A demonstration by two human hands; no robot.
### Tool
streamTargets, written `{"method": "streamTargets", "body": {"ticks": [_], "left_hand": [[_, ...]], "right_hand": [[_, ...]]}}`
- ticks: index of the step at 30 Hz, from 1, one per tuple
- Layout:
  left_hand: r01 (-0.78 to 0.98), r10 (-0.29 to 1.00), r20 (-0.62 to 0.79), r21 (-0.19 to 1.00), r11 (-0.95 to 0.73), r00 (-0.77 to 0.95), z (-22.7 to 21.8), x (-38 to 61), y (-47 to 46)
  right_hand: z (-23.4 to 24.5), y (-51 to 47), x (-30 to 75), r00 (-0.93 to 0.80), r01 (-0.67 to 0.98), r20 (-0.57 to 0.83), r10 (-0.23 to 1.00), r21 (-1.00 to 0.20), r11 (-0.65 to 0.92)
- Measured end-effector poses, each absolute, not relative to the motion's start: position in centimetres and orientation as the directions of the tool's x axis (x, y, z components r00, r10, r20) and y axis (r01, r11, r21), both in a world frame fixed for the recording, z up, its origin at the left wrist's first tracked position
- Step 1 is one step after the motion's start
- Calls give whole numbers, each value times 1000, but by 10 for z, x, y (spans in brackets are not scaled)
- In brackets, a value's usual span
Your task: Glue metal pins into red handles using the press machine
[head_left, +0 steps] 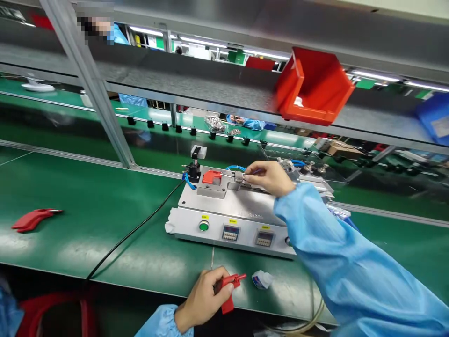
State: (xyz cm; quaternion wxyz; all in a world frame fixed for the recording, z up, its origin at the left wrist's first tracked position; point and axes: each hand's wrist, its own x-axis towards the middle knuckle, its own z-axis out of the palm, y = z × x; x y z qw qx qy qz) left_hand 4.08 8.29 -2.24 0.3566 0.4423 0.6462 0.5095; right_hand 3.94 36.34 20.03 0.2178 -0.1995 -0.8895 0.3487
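My left hand (205,297) is closed round a red plastic part (228,305) with a narrow tip, held at the bench's front edge. Over the metal bench machine (210,220), my right hand (270,178) pinches at the small metal block (239,177); what lies between its fingertips is too small to make out. A second red part (212,177) sits in the machine's metal holder, left of that hand. Just right of my left hand lies a small white bottle (262,279) with a label.
A red handle-shaped piece (37,220) with a metal tip lies on the green bench at left. A black cable (136,227) runs from the machine over the front edge. A red bin (315,89) and a blue bin (437,117) stand on the shelf above.
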Motion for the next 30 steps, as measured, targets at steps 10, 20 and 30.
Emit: {"method": "streamTargets", "body": {"ticks": [10,20,30], "left_hand": [[235,953,-112,955,182,-283,-22,35,84],[218,954,-146,954,206,-261,-21,33,84],[220,966,-75,966,132,-248,-29,33,84]], "right_hand": [[215,354,-30,-943,323,-33,331,147,935],[229,350,-44,-933,329,-103,344,143,934],[220,355,-37,-954,290,-64,292,40,956]]}}
